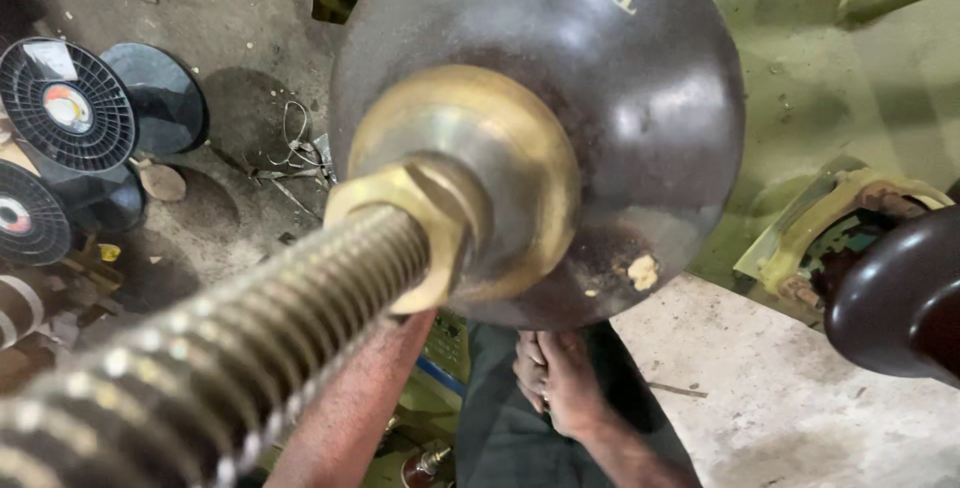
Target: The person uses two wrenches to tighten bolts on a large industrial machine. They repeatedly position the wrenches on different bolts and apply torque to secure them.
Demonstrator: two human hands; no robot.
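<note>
A large dark brown porcelain bushing (600, 98) with a rounded shed fills the middle of the head view. A brass collar (500, 148) and a brass hex nut (420, 198) sit on its top, and a thick threaded brass rod (250, 338) runs from the nut toward the camera, blurred. My left forearm (350, 418) reaches up under the bushing, and that hand is hidden behind it. My right hand (555, 378) is just below the bushing's lower rim with its fingers curled. What they close on cannot be seen.
Black wire spools (65, 108) lie on the dirty floor at the left among stones and scraps. A second brown bushing (900, 298) stands at the right edge beside a brass fitting (830, 218). A green painted metal surface (850, 98) lies behind, and a pale concrete slab (800, 398) below.
</note>
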